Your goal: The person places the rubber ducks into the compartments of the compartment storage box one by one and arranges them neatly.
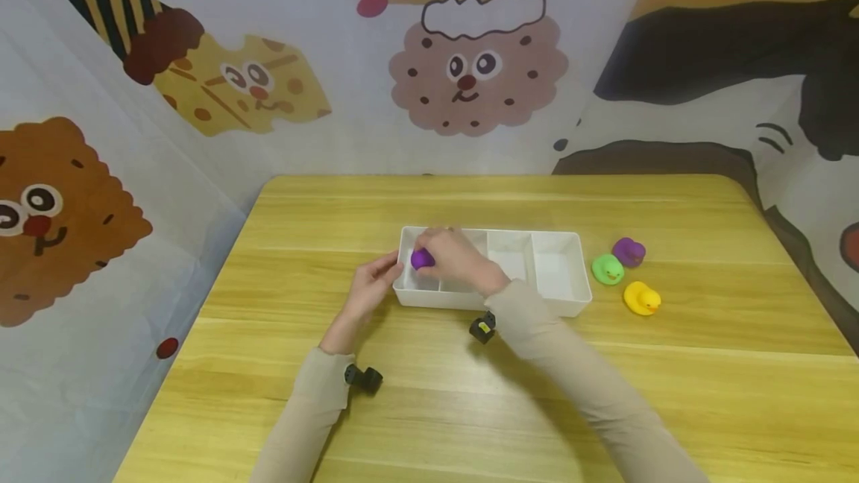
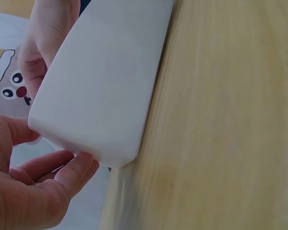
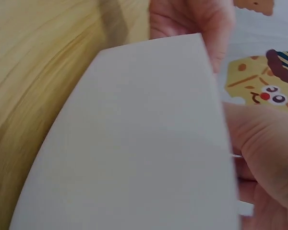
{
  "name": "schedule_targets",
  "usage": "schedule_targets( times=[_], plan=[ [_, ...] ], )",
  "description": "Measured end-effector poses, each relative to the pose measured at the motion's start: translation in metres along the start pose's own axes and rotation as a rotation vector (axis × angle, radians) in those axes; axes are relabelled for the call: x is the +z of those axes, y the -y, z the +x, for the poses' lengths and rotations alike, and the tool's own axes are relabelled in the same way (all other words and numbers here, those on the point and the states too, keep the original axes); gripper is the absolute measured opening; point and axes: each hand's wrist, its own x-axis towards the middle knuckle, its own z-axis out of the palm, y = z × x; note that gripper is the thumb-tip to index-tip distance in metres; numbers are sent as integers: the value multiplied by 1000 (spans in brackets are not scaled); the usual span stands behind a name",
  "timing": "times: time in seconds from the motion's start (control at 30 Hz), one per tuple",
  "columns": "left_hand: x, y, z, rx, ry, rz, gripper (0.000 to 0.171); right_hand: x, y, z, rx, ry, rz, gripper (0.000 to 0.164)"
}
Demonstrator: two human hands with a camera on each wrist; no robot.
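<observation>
A white divided box stands on the table with its compartments in a row. My left hand holds its left end, thumb at the rim and fingertips against the outer end wall, as the left wrist view also shows. Over the leftmost compartment, my right hand reaches across the front wall and pinches a round purple toy. The fingers cover part of this toy, so I cannot tell its full shape. In the right wrist view the box's front wall hides the right fingertips.
Right of the box sit a green rubber duck, a purple rubber duck and a yellow rubber duck. The wooden table backs onto a cartoon-printed cloth. Each wrist carries a small black camera.
</observation>
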Motion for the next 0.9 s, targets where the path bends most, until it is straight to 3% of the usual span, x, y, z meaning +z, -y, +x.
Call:
schedule_targets(
  times=[0.23, 0.5, 0.9],
  plan=[
    [1, 8, 4, -8, -27, 6, 38, 9, 4, 2, -10, 5, -114, 27],
    [1, 8, 5, 13, -16, 19, 37, 16, 6, 6, -101, -17, -75, 21],
    [0, 8, 5, -2, -10, 42, 37, 21, 9, 11, -8, 88, -85, 25]
  ],
)
